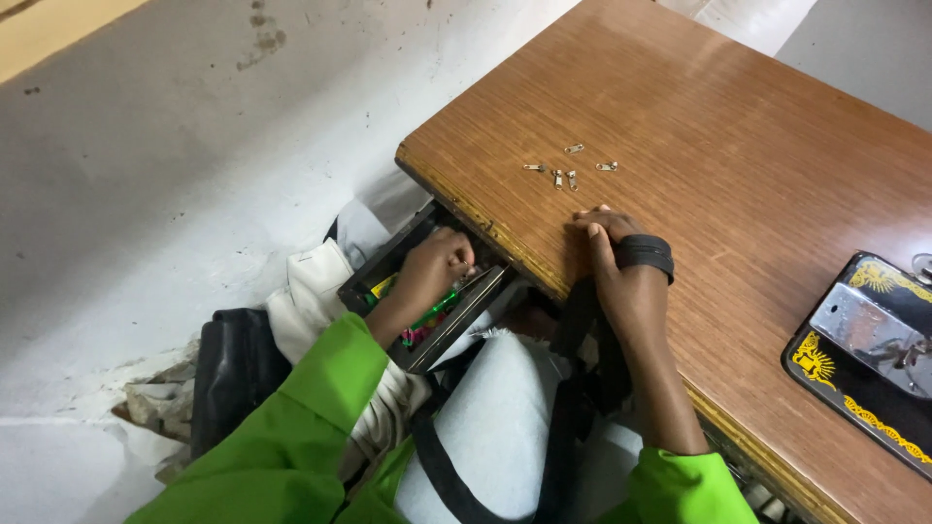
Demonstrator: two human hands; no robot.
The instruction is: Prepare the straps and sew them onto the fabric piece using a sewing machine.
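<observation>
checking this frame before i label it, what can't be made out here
- Left hand, head view: its fingertips are buried in the open drawer, so whether it grips anything is unclear.
- Drawer contents: mostly covered by that hand and the table edge; only green and pink bits show.
- Small metal pieces on the table: too small to identify for sure.
- Sewing machine: cut off by the right frame edge.
- Right hand: palm hidden against the table.

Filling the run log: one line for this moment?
left hand in open drawer | right hand flat on table | zipper sliders beyond fingers
</observation>
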